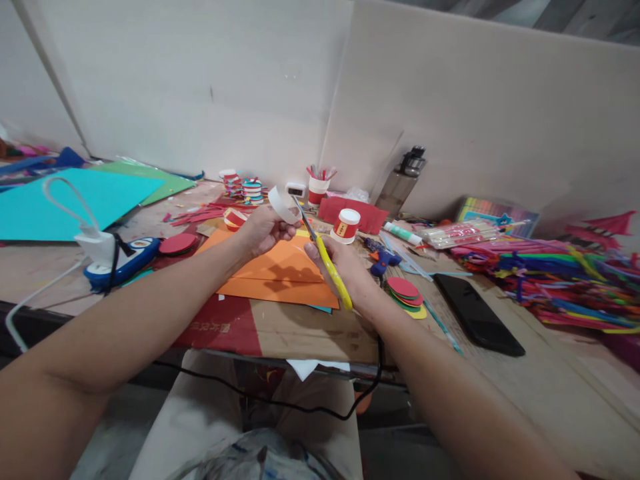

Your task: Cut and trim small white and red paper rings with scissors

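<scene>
My left hand (267, 232) is closed on a curled white paper strip (283, 204), held above the orange sheets (280, 267). In my right hand (345, 263) is a pair of yellow-handled scissors (330, 263), blades pointing up and away toward the strip. The blade tips come up beside the strip's right edge; whether they touch it I cannot tell. Just beyond my right hand stands a small red-and-white paper cup shape (347, 225). Another red-and-white piece (234, 219) lies behind my left wrist.
At right lie a black phone (477, 313), coloured discs (406, 293), a blue glue gun (383, 257) and pipe cleaners (540, 267). A bottle (400, 183) stands at the back. On the left are a blue-white power strip (123, 262) and a turquoise sheet (75, 203).
</scene>
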Motion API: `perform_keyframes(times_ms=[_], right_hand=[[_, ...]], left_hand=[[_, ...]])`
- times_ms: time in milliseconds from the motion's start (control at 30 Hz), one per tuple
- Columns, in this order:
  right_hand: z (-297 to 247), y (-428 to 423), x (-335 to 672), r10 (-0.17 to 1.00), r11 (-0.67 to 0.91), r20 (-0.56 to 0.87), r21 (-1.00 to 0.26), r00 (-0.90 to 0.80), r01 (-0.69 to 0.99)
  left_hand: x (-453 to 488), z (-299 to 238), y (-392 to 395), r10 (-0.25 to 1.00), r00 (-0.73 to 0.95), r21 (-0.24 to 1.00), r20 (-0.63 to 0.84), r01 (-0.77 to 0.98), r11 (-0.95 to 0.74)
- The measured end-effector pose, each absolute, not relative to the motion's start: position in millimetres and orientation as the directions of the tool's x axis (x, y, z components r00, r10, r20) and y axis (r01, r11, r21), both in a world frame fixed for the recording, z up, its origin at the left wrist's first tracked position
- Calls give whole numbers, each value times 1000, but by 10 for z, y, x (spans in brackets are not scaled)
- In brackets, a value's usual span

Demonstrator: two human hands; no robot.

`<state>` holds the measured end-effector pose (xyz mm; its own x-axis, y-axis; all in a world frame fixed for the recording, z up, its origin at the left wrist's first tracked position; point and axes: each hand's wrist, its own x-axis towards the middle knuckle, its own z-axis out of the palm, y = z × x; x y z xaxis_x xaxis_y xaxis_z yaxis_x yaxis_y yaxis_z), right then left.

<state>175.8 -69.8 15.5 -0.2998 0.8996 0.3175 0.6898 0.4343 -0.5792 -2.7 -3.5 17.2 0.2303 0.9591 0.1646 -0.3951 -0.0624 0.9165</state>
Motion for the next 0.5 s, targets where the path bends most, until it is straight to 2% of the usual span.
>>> perform_keyframes(times_ms=[267, 500], right_hand=[[46, -622, 1829, 908, 420, 341, -728, -245, 542], [9, -600, 1829, 926, 375, 276, -756, -258, 537]], left_hand=[[0, 159, -40, 958, 168, 912, 234, -380, -156], [-9, 108, 0, 958, 118, 902, 262, -383, -200]])
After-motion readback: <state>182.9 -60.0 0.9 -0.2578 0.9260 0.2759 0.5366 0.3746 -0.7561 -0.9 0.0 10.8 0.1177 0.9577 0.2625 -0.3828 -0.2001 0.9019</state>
